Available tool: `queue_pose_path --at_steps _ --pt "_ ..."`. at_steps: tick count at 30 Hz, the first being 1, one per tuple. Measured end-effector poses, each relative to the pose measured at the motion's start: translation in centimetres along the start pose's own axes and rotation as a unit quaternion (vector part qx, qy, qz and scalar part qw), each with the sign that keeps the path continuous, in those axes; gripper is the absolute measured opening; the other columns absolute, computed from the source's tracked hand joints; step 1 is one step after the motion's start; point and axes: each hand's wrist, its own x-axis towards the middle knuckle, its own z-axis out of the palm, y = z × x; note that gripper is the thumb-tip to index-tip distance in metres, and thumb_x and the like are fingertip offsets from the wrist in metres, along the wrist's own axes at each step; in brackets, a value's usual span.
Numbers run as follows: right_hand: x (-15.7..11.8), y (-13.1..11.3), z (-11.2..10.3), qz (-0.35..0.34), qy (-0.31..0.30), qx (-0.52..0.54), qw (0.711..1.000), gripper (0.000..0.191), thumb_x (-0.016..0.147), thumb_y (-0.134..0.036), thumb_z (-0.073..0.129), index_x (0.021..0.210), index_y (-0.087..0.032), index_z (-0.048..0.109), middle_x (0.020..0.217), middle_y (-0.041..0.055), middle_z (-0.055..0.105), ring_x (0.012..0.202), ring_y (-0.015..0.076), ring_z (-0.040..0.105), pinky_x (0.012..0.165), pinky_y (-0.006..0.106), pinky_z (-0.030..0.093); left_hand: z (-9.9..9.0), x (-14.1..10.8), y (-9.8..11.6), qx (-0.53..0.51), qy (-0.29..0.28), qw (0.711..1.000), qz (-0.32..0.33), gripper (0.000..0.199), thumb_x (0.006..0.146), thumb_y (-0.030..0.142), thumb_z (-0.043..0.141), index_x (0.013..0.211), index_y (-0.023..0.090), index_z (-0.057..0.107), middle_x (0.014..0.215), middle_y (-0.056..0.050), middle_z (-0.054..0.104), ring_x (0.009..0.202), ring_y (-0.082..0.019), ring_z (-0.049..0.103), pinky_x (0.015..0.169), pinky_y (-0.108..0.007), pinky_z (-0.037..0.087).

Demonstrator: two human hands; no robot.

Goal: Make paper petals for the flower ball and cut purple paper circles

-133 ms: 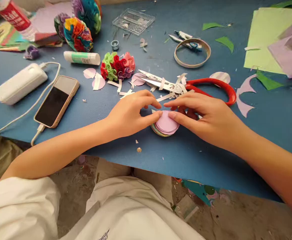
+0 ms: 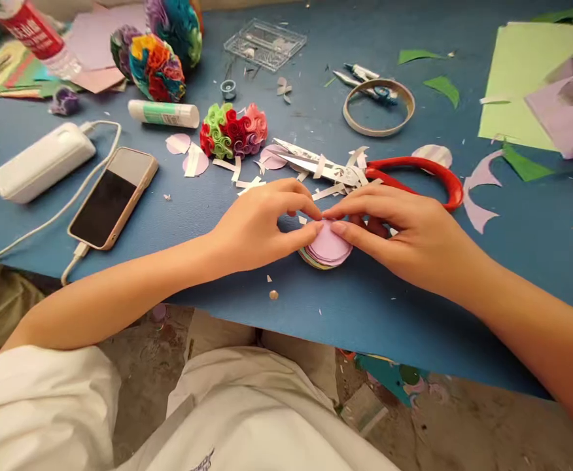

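Observation:
A small stack of paper circles [image 2: 329, 246], pale purple on top with other colours beneath, lies on the blue table near its front edge. My left hand [image 2: 271, 222] grips the stack's left and far rim between thumb and fingers. From the other side my right hand [image 2: 399, 229] does the same, its thumb resting on the top circle. Both sets of fingertips nearly meet at the far rim, which they partly hide. Just beyond the hands lie red-handled scissors [image 2: 414, 167], blades apart and pointing left, with white paper strips [image 2: 330, 191] around them.
Behind the hands sit a curled-paper flower piece [image 2: 232, 131] and a glue stick [image 2: 163, 114]. A phone [image 2: 112, 199] and a white power bank [image 2: 44, 163] with cables lie left. At the back right are a tape ring [image 2: 350, 118], a compass and green paper sheets [image 2: 512, 85].
The fingertips of my left hand have come closer to those of my right at the stack's far rim. The whole view has shifted slightly.

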Motion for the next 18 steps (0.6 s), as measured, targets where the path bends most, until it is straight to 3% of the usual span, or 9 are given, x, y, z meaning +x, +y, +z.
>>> queue_pose_path --at_steps 5,8,10,12,15,18 --pt "-0.2 0.5 0.3 -0.036 0.017 -0.032 0.999 0.017 0.089 -0.031 0.057 0.096 -0.026 0.071 0.087 0.0036 0.066 0.065 0.0134 0.057 0.055 0.028 0.046 -0.1 0.0 -0.2 -0.001 0.008 1.000 0.024 0.008 0.081 0.020 0.065 0.082 0.019 0.072 0.090 -0.002 0.069 0.075 -0.010 0.061 0.070 -0.023 0.050" --pt "-0.5 0.8 -0.1 -0.122 0.025 -0.131 0.984 0.021 0.092 -0.031 0.053 0.103 -0.029 0.071 0.094 0.0045 0.069 0.079 0.0168 0.064 0.067 0.031 0.050 0.0 -0.2 -0.1 0.016 0.007 0.999 0.031 0.009 0.082 0.020 0.064 0.085 0.019 0.072 0.090 -0.002 0.069 0.080 -0.012 0.064 0.074 -0.024 0.051" --pt "-0.5 0.9 -0.8 -0.213 0.028 -0.237 0.947 0.021 0.092 -0.028 0.054 0.106 -0.030 0.070 0.095 0.0045 0.071 0.082 0.0180 0.065 0.071 0.032 0.049 0.1 -0.2 0.1 0.027 -0.002 0.999 0.044 0.010 0.084 0.021 0.063 0.087 0.018 0.072 0.091 -0.002 0.069 0.081 -0.012 0.065 0.074 -0.024 0.051" --pt "-0.3 0.8 -1.6 -0.316 0.023 -0.329 0.890 0.022 0.093 -0.025 0.052 0.105 -0.028 0.070 0.092 0.0046 0.073 0.079 0.0186 0.065 0.072 0.032 0.047 -0.4 0.1 0.1 0.055 -0.009 0.997 0.054 0.012 0.086 0.023 0.061 0.086 0.018 0.072 0.090 -0.003 0.070 0.080 -0.013 0.066 0.071 -0.024 0.050" --pt "0.1 0.8 -2.3 -0.413 0.002 -0.362 0.835 0.044 0.101 -0.025 0.026 0.097 -0.026 0.070 0.087 0.0048 0.074 0.076 0.0186 0.067 0.072 0.033 0.047 -3.0 1.0 -0.9 0.144 0.035 0.989 0.021 0.016 0.087 0.026 0.058 0.080 0.019 0.071 0.085 -0.003 0.070 0.079 -0.015 0.065 0.069 -0.025 0.049" --pt "-0.3 1.1 -2.0 -0.376 0.005 -0.368 0.851 0.045 0.101 -0.032 0.025 0.103 -0.022 0.069 0.089 0.0063 0.075 0.076 0.0194 0.068 0.075 0.034 0.050 -7.4 1.7 -3.4 0.231 0.109 0.962 -0.092 0.015 0.082 0.027 0.062 0.071 0.019 0.069 0.074 -0.003 0.067 0.073 -0.017 0.064 0.069 -0.028 0.050"
